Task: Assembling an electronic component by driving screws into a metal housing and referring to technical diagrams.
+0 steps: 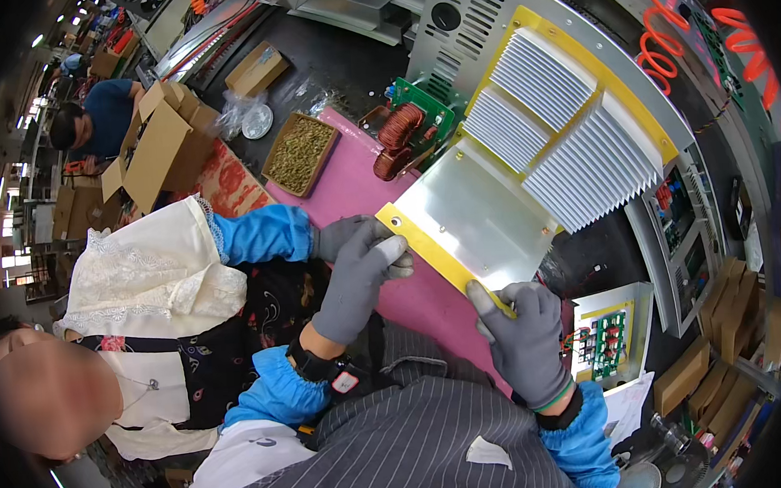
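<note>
A yellow strip (436, 255) with a hole near its left end runs along the near edge of a shiny metal plate (477, 205). My left hand (355, 286), in a grey glove, has its fingers closed at the strip's left end. At the other end, my grey-gloved right hand (526, 339) grips the strip, thumb on top and other fingers curled below. Beyond the plate, finned silver heatsinks (586, 156) sit on a yellow-bordered panel of a large metal chassis (462, 25). A green circuit board with copper coils (399, 140) stands left of the plate.
A co-worker's blue sleeve (265, 234) reaches in close beside my left hand. On the pink mat (431, 317) rests a box of small brass-coloured parts (300, 153). An open unit with a green board (607, 343) stands right of my right hand. Red coiled hoses (660, 44) hang far right.
</note>
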Demonstrator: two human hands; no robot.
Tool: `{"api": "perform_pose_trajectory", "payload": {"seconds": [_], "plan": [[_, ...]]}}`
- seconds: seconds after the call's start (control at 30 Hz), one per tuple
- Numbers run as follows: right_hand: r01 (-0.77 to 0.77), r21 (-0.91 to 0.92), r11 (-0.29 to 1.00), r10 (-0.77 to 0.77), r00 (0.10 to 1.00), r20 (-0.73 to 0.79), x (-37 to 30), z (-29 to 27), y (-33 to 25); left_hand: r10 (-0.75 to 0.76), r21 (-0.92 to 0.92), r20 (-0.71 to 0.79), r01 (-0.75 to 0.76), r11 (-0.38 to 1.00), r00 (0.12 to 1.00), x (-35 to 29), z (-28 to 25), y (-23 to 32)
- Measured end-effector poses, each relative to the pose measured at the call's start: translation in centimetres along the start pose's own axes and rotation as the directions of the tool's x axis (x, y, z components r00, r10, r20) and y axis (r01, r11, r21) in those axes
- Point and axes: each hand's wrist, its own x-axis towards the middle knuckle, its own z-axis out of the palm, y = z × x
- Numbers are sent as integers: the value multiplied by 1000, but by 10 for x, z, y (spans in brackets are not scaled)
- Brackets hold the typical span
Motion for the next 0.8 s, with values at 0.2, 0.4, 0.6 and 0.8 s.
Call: {"api": "perform_pose_trajectory", "payload": {"seconds": [0.2,0.4,0.6,0.8], "plan": [[-128,216,968,161,976,-143,-17,-11,-12,33,35,65,-36,999,997,-14,2,-3],[-441,468,766,606,737,-299,-121,-20,-4,-201,463,461,-41,885,864,-26,-8,-21],[-471,873,-129,986,33,163,-258,5,-59,-407,581,741,-206,787,534,-32,48,-51],[122,958,-259,918,-279,283,-373,90,-155,-593,664,748,-345,664,297,-42,117,-85]]}}
